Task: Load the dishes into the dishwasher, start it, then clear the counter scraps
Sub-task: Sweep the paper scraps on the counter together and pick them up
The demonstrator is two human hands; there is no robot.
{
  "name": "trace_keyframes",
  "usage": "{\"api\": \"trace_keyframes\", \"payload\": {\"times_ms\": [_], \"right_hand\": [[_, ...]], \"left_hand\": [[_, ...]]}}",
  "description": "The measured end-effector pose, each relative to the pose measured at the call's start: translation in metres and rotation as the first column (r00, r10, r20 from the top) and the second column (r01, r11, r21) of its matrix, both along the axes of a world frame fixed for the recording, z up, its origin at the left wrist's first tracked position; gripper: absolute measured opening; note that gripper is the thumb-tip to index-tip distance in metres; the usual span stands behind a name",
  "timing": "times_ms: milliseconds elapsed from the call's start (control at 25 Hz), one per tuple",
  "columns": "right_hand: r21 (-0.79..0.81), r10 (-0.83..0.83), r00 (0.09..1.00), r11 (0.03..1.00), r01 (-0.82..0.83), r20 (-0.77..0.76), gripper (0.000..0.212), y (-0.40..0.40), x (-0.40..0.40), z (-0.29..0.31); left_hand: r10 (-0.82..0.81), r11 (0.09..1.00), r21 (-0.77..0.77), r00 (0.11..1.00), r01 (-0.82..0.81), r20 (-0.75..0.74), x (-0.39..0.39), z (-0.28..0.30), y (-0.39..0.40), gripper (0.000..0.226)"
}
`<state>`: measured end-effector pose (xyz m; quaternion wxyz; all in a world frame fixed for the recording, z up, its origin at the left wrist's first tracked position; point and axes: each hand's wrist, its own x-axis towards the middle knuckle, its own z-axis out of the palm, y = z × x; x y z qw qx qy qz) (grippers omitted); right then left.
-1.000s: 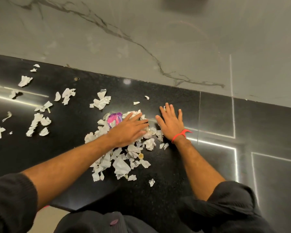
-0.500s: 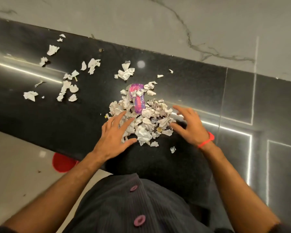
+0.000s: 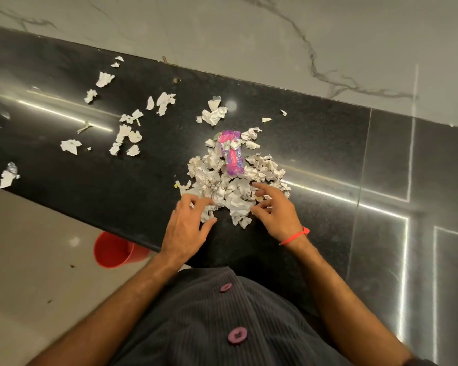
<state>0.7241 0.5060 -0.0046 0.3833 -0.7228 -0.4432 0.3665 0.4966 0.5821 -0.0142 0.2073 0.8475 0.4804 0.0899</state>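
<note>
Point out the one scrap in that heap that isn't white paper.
It is the pink and purple wrapper, lying at the far side of the pile of scraps; every other piece around it is crumpled white paper.

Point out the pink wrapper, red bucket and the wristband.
pink wrapper [image 3: 232, 154], head view, middle of the wrapper.
red bucket [image 3: 111, 250], head view, outer wall below the counter edge.
wristband [image 3: 296, 235], head view, strand on the right wrist.

Both bare forearms were stretched forward and angled toward each other. The left hand [image 3: 187, 225] was held palm down, its fingers loosely curled. The right hand [image 3: 276, 210] was held opposite, fingers spread and bent, index finger extended.
</note>
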Motion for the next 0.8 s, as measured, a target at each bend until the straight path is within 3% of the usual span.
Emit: {"api": "trace_keyframes", "payload": {"times_ms": [80, 160, 240, 320, 440, 520, 680, 800], "right_hand": [[-0.018, -0.002, 0.991, 1.000, 0.005, 0.136, 0.053, -0.002, 0.015, 0.000], [-0.131, 0.140, 0.954, 0.985, -0.108, 0.264, 0.049, -0.004, 0.026, -0.004], [-0.223, 0.313, 0.911, 0.940, -0.257, 0.269, 0.044, -0.001, 0.016, -0.006], [-0.181, 0.377, 0.910, 0.920, -0.347, 0.171, 0.042, 0.006, -0.007, -0.005], [0.008, 0.279, 0.960, 0.960, -0.280, 0.019, 0.040, 0.020, -0.030, 0.002], [0.102, 0.138, 0.990, 0.985, -0.142, 0.038, 0.032, 0.024, -0.026, 0.004], [0.226, -0.082, 0.975, 0.974, 0.034, 0.208, 0.018, 0.022, -0.006, 0.007], [0.286, 0.032, 0.895, 0.942, -0.175, 0.444, 0.026, 0.041, -0.034, 0.007]], "left_hand": [[-0.043, 0.998, -0.043, 0.997, 0.045, 0.057, -0.007, -0.004, -0.007, 0.028], [-0.041, 0.998, -0.036, 0.999, 0.042, 0.021, -0.015, -0.010, -0.009, 0.030], [0.009, 1.000, -0.030, 0.999, -0.010, -0.039, -0.021, -0.011, -0.004, 0.039], [0.033, 0.998, -0.048, 0.998, -0.036, -0.061, -0.025, -0.009, 0.004, 0.045], [0.057, 0.996, -0.073, 0.998, -0.058, -0.013, -0.035, -0.005, 0.014, 0.045], [0.115, 0.990, -0.092, 0.992, -0.110, 0.046, -0.046, -0.005, 0.017, 0.041], [0.205, 0.976, -0.100, 0.969, -0.193, 0.136, -0.079, -0.011, 0.028, 0.035], [0.297, 0.954, -0.115, 0.933, -0.278, 0.202, -0.107, -0.014, 0.052, 0.037]]}}
